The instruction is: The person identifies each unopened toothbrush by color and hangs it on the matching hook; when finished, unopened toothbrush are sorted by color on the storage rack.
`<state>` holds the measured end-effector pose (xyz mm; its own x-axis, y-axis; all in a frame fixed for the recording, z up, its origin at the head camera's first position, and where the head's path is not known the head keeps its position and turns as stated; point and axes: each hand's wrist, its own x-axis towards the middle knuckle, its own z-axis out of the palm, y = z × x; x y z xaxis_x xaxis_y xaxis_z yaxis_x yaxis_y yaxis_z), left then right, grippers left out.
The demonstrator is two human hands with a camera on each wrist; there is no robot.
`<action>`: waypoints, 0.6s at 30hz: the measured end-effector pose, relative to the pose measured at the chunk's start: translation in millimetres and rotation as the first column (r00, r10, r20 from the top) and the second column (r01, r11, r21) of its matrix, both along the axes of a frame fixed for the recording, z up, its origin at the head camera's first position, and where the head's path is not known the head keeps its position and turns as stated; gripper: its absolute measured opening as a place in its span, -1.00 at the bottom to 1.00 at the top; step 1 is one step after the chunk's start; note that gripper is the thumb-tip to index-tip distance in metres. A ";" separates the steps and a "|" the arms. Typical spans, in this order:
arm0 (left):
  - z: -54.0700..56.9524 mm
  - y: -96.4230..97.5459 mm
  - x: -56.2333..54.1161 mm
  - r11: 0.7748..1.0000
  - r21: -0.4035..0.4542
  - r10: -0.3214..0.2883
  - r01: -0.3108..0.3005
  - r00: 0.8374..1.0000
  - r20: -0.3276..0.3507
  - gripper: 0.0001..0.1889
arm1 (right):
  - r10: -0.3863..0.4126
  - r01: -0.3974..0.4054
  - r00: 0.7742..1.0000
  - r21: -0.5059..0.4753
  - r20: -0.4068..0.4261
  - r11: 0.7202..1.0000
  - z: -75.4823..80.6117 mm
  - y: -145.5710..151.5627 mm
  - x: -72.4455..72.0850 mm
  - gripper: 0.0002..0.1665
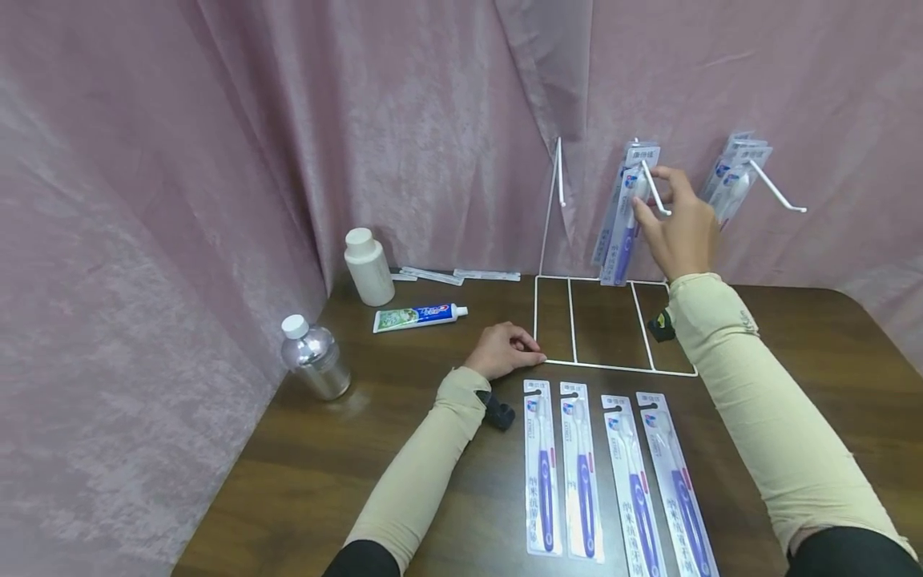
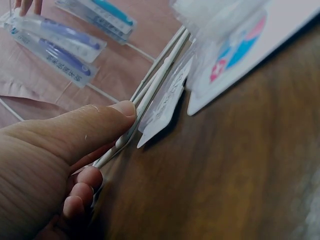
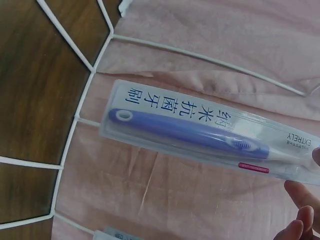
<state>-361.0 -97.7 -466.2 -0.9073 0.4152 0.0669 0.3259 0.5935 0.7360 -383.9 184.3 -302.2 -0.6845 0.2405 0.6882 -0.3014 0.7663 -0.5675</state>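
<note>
A white wire rack [image 1: 613, 367] stands at the back of the brown table. My right hand [image 1: 662, 192] is raised to its left hook [image 1: 658, 196] and pinches the top of a packed purple toothbrush [image 1: 622, 228] hanging there. The right wrist view shows that pack [image 3: 200, 132] lengthways, my fingertips [image 3: 300, 210] at its head end. More packs [image 1: 731, 180] hang on the right hook. My left hand [image 1: 508, 349] rests on the table at the base's front left corner, with the thumb [image 2: 100, 125] on the wire [image 2: 155, 80] and the fingers curled under it.
Several packed toothbrushes [image 1: 613, 473] lie in a row in front of the rack. At the back left are a toothpaste tube [image 1: 418, 316], a white bottle [image 1: 368, 266] and a clear bottle [image 1: 316, 359]. Pink curtain closes off the back and left.
</note>
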 end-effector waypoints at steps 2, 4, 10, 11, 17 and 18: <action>-0.3 3.0 -0.2 1.000 0.006 -0.004 0.004 1.000 -0.007 -0.82 | 0.002 -0.002 1.000 -0.014 0.013 1.000 0.2 2.5 -2.5 -0.49; -1.0 6.3 -1.8 1.000 0.015 -0.006 0.007 1.000 -0.012 -0.82 | 0.001 0.000 0.999 -0.022 0.037 1.000 1.0 6.3 -1.3 -0.44; -7.6 9.8 -4.1 1.000 0.014 -0.017 0.017 1.000 -0.004 -0.82 | 0.023 -0.016 0.990 -0.052 0.139 0.999 -16.7 22.8 32.5 -0.32; -9.8 9.3 -4.4 1.000 0.011 -0.018 0.018 1.000 0.000 -0.82 | 0.032 -0.023 0.987 -0.055 0.157 0.998 -24.0 26.3 41.3 -0.35; -13.1 1.0 -7.0 1.000 0.029 0.000 0.001 1.000 -0.012 -0.82 | 0.219 -0.176 0.925 -0.161 0.309 0.971 -74.7 47.6 95.4 -0.48; -11.8 -0.8 -7.6 0.999 0.033 0.004 -0.003 1.000 -0.015 -0.82 | 0.269 -0.208 0.902 -0.208 0.339 0.956 -83.2 50.2 103.9 -0.50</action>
